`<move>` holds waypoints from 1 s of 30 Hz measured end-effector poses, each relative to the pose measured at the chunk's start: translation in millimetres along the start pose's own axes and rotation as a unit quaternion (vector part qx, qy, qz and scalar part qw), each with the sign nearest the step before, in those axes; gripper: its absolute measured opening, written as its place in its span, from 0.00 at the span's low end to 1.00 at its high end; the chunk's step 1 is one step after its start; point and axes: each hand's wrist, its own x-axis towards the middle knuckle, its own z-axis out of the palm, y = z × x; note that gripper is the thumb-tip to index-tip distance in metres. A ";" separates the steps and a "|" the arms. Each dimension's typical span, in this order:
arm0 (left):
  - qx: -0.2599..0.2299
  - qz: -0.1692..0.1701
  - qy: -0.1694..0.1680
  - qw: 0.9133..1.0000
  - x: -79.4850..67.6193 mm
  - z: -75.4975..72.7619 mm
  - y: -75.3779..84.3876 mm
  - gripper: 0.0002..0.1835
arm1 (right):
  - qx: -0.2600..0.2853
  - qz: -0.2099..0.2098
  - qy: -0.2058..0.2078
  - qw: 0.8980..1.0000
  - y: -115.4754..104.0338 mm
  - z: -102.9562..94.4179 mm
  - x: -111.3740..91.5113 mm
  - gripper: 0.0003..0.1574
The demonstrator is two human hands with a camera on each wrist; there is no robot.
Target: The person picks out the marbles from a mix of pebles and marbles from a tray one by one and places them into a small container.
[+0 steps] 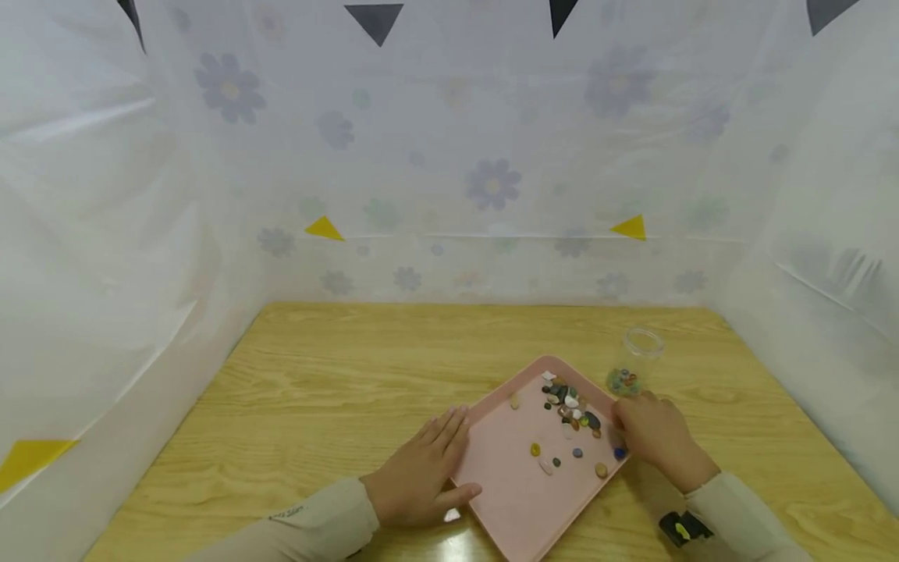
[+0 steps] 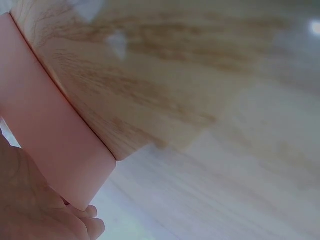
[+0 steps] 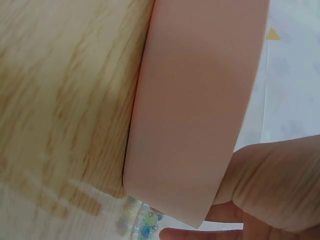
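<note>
A pink tray (image 1: 520, 499) lies turned on the wooden table, with many small polished stones (image 1: 565, 402) spread over its far and right parts. My left hand (image 1: 421, 472) rests on the tray's left corner, fingers straight along the rim and thumb over the near edge. At the right corner, my right hand (image 1: 656, 437) grips the rim with bent fingers, partly hidden by the hand itself. The tray's pink side wall (image 2: 60, 120) fills part of the left wrist view. In the right wrist view, fingers (image 3: 200, 234) reach past the wall's end.
A clear jar (image 1: 634, 361) with colourful beads at its bottom stands just beyond my right hand. A black object with a yellow mark (image 1: 681, 531) shows beside the right sleeve. Flower-patterned sheeting (image 1: 492, 156) encloses the table (image 1: 337, 375) at the back and sides.
</note>
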 end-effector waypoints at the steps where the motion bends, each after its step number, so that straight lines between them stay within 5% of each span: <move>1: 0.001 0.000 0.001 1.000 0.2 0.3 -0.2 0.45 | -0.001 -0.002 0.001 1.000 0.3 0.0 0.4 0.20; 9: 0.004 0.004 0.010 1.000 0.7 1.3 -0.9 0.45 | 0.022 -0.023 0.014 0.999 -0.6 -9.2 2.2 0.07; 19: 0.004 0.005 0.015 1.000 0.3 0.4 -0.5 0.45 | 0.008 -0.074 0.199 0.977 5.3 -35.3 9.8 0.13; 24: 0.005 0.004 0.013 1.000 0.3 -0.1 -0.3 0.45 | 0.028 -0.046 0.269 0.962 18.0 -42.3 19.3 0.15; 30: 0.011 0.006 0.018 1.000 0.6 2.9 -1.2 0.45 | 0.059 0.002 0.286 0.956 32.3 -43.1 28.2 0.12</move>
